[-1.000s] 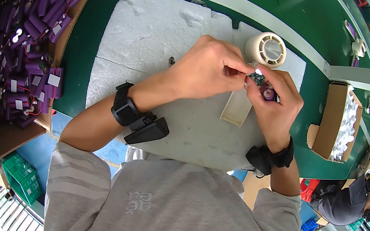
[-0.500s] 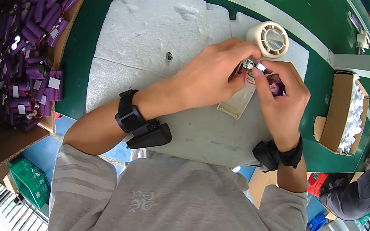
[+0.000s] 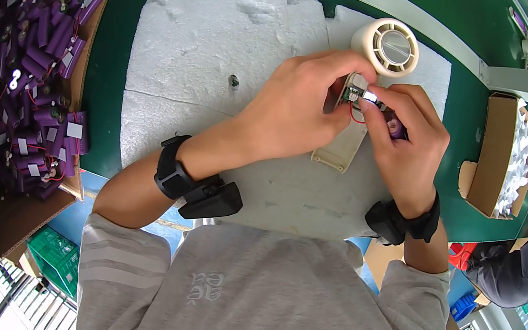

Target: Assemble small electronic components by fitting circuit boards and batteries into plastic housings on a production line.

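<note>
My left hand (image 3: pixel 291 104) is closed around a small cream-coloured part with a green circuit board (image 3: pixel 353 91), held over the opened handle shell (image 3: pixel 333 156) of a cream handheld fan. The fan's round head (image 3: pixel 393 48) lies just beyond my fingers. My right hand (image 3: pixel 412 143) is closed on a purple battery cell (image 3: pixel 395 128), partly hidden in its palm. Its thumb and forefinger pinch near a bright white piece (image 3: pixel 370 97) at the board's edge. A red wire (image 3: pixel 355 115) loops below the board. Whether the white piece touches the board I cannot tell.
White foam sheets (image 3: pixel 208 39) cover the green bench under my hands. At the left stands a cardboard box (image 3: pixel 81 77) of purple battery cells with wires. A smaller carton (image 3: pixel 490 156) of white pieces is at the right. Beyond it, a person (image 3: pixel 513 273) in dark clothing sits.
The part in my left hand has turned, showing more of its cream casing beside the board. My right fingers have shifted slightly around the white piece. The whole view has moved a little.
</note>
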`<action>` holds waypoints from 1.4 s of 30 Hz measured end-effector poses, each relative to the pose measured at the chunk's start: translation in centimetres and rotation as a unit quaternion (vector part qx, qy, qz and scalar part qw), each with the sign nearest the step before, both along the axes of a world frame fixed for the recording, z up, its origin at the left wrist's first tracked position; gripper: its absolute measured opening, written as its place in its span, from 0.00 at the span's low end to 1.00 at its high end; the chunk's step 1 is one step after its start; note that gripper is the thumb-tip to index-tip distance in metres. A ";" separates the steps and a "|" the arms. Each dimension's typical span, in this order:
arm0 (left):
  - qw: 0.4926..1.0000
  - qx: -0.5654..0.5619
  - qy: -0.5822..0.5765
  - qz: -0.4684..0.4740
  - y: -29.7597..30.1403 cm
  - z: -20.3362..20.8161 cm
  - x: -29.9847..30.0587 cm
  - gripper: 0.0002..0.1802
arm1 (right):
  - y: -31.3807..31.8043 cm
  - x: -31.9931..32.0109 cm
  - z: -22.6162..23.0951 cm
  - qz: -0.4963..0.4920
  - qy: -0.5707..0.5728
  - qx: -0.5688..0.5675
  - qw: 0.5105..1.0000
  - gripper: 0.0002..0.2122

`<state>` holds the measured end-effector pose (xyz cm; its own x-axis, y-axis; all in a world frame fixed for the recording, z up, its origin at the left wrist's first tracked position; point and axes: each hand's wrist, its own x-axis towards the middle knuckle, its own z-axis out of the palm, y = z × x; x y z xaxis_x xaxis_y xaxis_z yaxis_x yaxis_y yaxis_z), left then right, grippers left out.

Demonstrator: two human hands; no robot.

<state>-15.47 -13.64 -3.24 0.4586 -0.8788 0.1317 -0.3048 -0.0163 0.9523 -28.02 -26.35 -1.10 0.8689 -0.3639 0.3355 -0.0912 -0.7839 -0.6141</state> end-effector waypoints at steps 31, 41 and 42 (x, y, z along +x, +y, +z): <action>0.999 0.037 0.024 0.031 0.3 -0.2 0.0 0.19 | 0.7 0.2 -0.1 -0.029 -0.013 -0.049 0.998 0.09; 0.998 0.048 0.038 0.007 0.4 0.0 0.6 0.19 | 0.4 0.3 -0.1 -0.025 -0.019 -0.051 0.998 0.10; 0.998 0.048 0.038 0.007 0.4 0.1 0.6 0.19 | 0.4 0.3 -0.1 -0.022 -0.022 -0.049 0.998 0.10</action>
